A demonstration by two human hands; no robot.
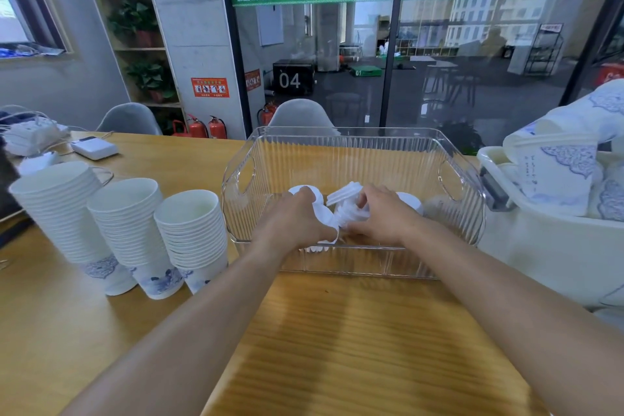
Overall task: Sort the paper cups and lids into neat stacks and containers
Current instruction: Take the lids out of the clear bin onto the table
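Glass partition walls and a concrete pillar are closing off the far side of the room, with two grey chairs (pixel 130 119) standing behind a wooden worktop (pixel 354 341). Sitting at the middle of that worktop is a clear ribbed plastic bin (pixel 351 149) with cut-out handles, and both hands are reaching into it. The left hand (pixel 294 220) is curling its fingers round a bunch of white lids (pixel 323 213), its grip closed on them. The right hand (pixel 381 216) is pinching another cluster of white lids (pixel 347 204) just beside the first, fingers bent round it; the two bunches are touching between the hands. One more lid (pixel 410 201) is lying on the bin floor beyond the right hand. Standing on the left of the worktop are three tall stacks of paper cups (pixel 128 230), side by side and leaning slightly. At the right edge a cream tub (pixel 540 246) is holding loose blue-patterned paper cups (pixel 557 176).
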